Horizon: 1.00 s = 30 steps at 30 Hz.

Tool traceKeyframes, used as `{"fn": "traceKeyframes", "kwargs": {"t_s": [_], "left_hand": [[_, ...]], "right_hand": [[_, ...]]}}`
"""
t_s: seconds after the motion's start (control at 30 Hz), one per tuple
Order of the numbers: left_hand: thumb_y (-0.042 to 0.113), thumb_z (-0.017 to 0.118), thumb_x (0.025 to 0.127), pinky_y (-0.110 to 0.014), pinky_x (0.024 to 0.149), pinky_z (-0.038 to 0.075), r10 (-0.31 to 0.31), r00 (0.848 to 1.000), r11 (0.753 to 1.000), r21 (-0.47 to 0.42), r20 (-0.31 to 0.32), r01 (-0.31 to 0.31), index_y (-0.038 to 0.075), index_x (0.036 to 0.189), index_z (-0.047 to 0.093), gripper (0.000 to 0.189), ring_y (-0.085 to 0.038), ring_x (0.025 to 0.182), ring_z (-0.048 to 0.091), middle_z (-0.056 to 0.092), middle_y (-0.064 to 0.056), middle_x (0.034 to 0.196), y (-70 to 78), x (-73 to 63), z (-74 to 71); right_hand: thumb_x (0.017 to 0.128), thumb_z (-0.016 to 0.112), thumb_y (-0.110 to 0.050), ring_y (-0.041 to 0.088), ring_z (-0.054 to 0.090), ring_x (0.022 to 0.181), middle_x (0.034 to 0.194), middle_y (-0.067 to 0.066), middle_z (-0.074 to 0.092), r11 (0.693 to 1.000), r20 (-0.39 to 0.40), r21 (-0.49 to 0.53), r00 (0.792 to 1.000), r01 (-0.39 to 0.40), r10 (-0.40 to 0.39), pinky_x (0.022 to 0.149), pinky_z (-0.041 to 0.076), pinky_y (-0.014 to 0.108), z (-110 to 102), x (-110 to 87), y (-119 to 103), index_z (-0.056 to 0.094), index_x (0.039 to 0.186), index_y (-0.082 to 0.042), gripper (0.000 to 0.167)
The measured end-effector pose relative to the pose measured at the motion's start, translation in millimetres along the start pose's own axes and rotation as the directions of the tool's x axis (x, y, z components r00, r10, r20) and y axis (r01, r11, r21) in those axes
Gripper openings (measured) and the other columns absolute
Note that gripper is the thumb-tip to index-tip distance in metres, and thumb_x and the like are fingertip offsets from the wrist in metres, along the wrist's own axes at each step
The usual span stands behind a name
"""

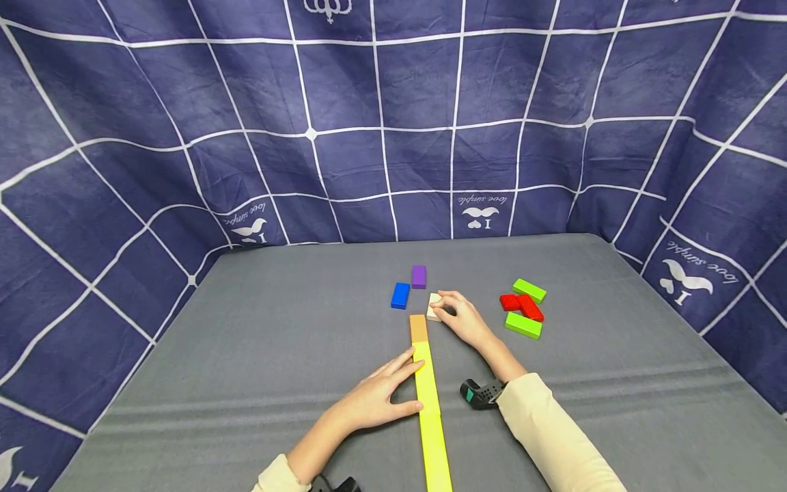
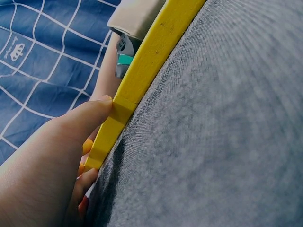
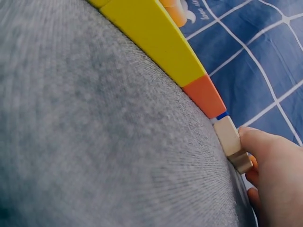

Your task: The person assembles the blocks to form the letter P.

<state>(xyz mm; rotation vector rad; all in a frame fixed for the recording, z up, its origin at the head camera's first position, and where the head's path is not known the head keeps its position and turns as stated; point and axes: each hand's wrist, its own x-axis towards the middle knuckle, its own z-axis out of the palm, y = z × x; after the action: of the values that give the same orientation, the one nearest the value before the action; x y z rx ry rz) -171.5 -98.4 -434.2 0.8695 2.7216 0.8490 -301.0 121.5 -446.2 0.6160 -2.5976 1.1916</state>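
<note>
In the head view a long row of yellow blocks [image 1: 424, 383], with an orange block [image 1: 418, 328] at its far end, runs away from me. My left hand [image 1: 384, 400] rests against the row's left side, its extended fingers and thumb touching the yellow blocks; the left wrist view shows the thumb [image 2: 102, 108] on their edge. Just right of the orange block, my right hand [image 1: 464, 320] pinches a cream block [image 1: 433, 309] on the table. The right wrist view shows thumb and fingers at the cream block [image 3: 228, 137].
A blue block [image 1: 400, 296] and a purple block [image 1: 419, 277] lie beyond the row. To the right sit red blocks [image 1: 529, 307] and two green blocks [image 1: 523, 324]. A grey cloth [image 1: 277, 342] covers the table; a dark blue curtain [image 1: 344, 164] hangs behind.
</note>
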Motion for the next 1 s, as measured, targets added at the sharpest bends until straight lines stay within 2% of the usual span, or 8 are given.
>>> {"fn": "traceKeyframes", "kwargs": {"t_s": [0.13, 0.43, 0.8, 1.0], "left_hand": [[0.057, 0.051, 0.083, -0.055, 0.100, 0.033, 0.001, 1.000, 1.000, 0.003, -0.002, -0.001, 0.031, 0.140, 0.033, 0.065, -0.025, 0.135, 0.030, 0.020, 0.006, 0.152, 0.1, -0.8, -0.4], [0.056, 0.052, 0.083, -0.054, 0.101, 0.033, 0.009, 1.000, 1.000, 0.006, -0.010, -0.009, 0.030, 0.140, 0.034, 0.065, -0.025, 0.136, 0.030, 0.020, 0.005, 0.152, 0.3, -1.1, -1.6], [0.058, 0.050, 0.084, -0.055, 0.102, 0.031, -0.003, 1.000, 1.000, 0.005, 0.014, 0.003, 0.032, 0.141, 0.032, 0.065, -0.025, 0.136, 0.029, 0.019, 0.006, 0.152, 0.2, -0.4, -0.3], [0.058, 0.050, 0.084, -0.055, 0.101, 0.032, 0.006, 1.000, 1.000, 0.007, 0.010, -0.006, 0.031, 0.141, 0.032, 0.065, -0.026, 0.136, 0.030, 0.019, 0.004, 0.152, 0.3, -0.9, -0.9]], "right_hand": [[0.087, 0.060, -0.020, 0.033, 0.049, 0.120, 0.127, 0.016, 0.054, 1.000, 0.024, 0.010, 1.000, 0.007, -0.007, 0.100, 0.036, 0.049, 0.9, 2.5, -1.3, 0.069, 0.093, -0.010, 0.014], [0.087, 0.061, -0.020, 0.035, 0.043, 0.125, 0.132, 0.017, 0.050, 0.998, 0.075, 0.045, 0.996, -0.049, 0.046, 0.102, 0.033, 0.051, 4.4, 12.6, -5.2, 0.067, 0.090, -0.010, 0.012], [0.089, 0.057, -0.020, 0.037, 0.040, 0.128, 0.135, 0.018, 0.047, 0.997, 0.112, 0.046, 0.992, -0.058, 0.053, 0.104, 0.031, 0.052, 8.1, 22.7, -7.1, 0.068, 0.096, -0.008, 0.018], [0.089, 0.057, -0.020, 0.035, 0.039, 0.129, 0.137, 0.016, 0.046, 0.997, 0.153, 0.063, 0.988, -0.043, 0.033, 0.104, 0.030, 0.051, 11.0, 25.8, -11.7, 0.066, 0.108, -0.008, 0.024]]}}
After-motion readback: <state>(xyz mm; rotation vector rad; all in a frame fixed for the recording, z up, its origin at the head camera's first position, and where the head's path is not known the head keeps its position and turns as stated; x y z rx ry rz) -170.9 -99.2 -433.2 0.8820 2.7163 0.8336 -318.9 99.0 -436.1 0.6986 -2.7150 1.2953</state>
